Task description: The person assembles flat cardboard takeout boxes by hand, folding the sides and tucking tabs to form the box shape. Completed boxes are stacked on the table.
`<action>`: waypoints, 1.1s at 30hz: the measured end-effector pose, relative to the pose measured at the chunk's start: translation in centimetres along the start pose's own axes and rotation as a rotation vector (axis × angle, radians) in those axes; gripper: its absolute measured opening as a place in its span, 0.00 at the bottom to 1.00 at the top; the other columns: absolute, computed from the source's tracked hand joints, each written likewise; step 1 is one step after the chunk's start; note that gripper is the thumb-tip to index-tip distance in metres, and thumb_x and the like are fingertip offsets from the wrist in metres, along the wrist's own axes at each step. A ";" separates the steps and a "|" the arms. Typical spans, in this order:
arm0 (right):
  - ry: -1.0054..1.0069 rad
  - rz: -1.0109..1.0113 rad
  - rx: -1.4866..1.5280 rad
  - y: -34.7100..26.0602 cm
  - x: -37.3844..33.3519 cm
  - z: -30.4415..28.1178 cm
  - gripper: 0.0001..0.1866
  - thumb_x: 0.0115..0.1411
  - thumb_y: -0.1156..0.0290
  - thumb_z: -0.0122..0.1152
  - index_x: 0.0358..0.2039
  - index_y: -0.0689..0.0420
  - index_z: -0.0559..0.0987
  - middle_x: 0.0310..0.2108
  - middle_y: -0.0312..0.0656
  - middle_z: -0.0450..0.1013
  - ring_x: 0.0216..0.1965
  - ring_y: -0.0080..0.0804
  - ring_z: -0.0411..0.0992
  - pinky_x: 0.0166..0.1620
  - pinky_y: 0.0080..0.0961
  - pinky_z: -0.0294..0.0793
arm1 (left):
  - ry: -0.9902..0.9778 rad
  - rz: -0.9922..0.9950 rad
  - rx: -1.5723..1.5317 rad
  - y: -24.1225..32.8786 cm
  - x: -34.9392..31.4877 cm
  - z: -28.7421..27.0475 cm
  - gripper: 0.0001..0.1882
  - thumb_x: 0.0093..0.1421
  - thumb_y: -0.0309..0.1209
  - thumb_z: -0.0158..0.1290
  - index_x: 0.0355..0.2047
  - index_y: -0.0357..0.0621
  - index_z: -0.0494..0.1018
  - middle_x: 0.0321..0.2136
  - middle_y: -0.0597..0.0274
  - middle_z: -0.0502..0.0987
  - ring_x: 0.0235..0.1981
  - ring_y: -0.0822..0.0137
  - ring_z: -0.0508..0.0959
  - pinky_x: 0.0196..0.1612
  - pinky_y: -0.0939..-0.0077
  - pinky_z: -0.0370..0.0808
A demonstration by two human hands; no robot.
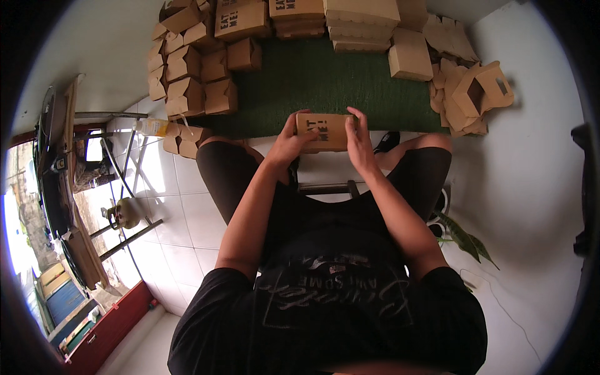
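Note:
Between my two hands is a small brown cardboard food box [331, 132] with dark print on its top, held at the near edge of a green table. My left hand [291, 139] grips its left end, thumb on the top. My right hand [360, 139] presses along its right end, fingers stretched up past the corner. The box's lid looks closed; its underside is hidden. Beyond it lies the green tabletop [300, 81].
Folded brown boxes [185, 65] stand in rows at the table's left. Printed flat cartons [242, 20] and plain stacks [362, 19] line the back. Loose cardboard blanks [465, 94] pile up on the right. A bottle with yellow contents [152, 128] is by the left corner.

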State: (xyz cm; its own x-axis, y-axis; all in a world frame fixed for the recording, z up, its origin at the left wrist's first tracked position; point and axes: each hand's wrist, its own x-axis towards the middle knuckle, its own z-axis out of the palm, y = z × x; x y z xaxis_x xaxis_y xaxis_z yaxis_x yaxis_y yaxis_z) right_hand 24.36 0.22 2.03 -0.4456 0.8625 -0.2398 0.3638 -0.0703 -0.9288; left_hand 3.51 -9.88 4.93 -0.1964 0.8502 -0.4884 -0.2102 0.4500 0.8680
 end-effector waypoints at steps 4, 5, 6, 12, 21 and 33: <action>-0.032 -0.477 -0.553 -1.1 -1.6 -0.4 0.46 0.77 0.34 0.64 0.87 0.35 0.61 0.83 0.56 0.53 0.83 0.65 0.53 0.81 0.62 0.59 | 0.164 -0.099 -0.248 -0.4 0.4 -0.4 0.40 0.72 0.30 0.64 0.80 0.56 0.60 0.63 0.50 0.76 0.58 0.52 0.83 0.52 0.53 0.87; -0.038 -0.651 -0.784 -1.4 -1.7 -0.7 0.47 0.75 0.35 0.68 0.87 0.34 0.62 0.84 0.56 0.52 0.84 0.67 0.52 0.82 0.62 0.59 | 0.185 -0.087 -0.280 -0.2 0.4 -0.5 0.39 0.72 0.29 0.63 0.80 0.57 0.60 0.62 0.50 0.76 0.57 0.52 0.83 0.49 0.52 0.88; -0.134 -0.653 -0.725 -1.6 -1.5 -0.8 0.45 0.67 0.45 0.80 0.82 0.31 0.72 0.85 0.50 0.56 0.84 0.67 0.55 0.81 0.61 0.64 | 0.163 -0.095 -0.281 0.2 0.4 -0.6 0.36 0.73 0.30 0.61 0.79 0.57 0.61 0.62 0.50 0.76 0.55 0.51 0.84 0.48 0.53 0.88; -0.178 -0.753 -0.550 -2.1 -0.5 -1.0 0.43 0.57 0.66 0.89 0.73 0.32 0.82 0.76 0.39 0.69 0.79 0.62 0.64 0.81 0.63 0.71 | 0.014 -0.216 -0.350 2.4 -0.6 -2.1 0.25 0.78 0.34 0.53 0.72 0.55 0.65 0.59 0.46 0.77 0.46 0.49 0.88 0.42 0.55 0.87; -0.156 -0.857 -0.559 -1.6 -0.7 -0.8 0.42 0.59 0.67 0.87 0.73 0.32 0.80 0.67 0.35 0.73 0.74 0.51 0.72 0.79 0.70 0.71 | -0.127 -0.343 -0.338 4.5 -0.3 -4.0 0.29 0.80 0.42 0.51 0.76 0.50 0.64 0.64 0.45 0.78 0.50 0.47 0.88 0.45 0.52 0.91; -0.262 -0.633 -0.559 -8.4 0.7 0.7 0.47 0.61 0.54 0.88 0.79 0.34 0.73 0.73 0.54 0.62 0.72 0.63 0.70 0.73 0.60 0.78 | -0.208 0.071 0.115 6.8 1.2 -7.3 0.43 0.70 0.36 0.65 0.83 0.67 0.61 0.64 0.53 0.77 0.63 0.55 0.79 0.60 0.59 0.82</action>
State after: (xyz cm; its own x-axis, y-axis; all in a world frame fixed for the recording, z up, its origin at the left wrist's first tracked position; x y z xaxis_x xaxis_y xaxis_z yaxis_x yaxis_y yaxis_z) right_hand 20.39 1.07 9.46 -0.8471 0.5092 0.1520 0.3015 0.6961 -0.6515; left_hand -5.08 -7.83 9.57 -0.0034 0.9135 -0.4067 -0.0899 0.4048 0.9100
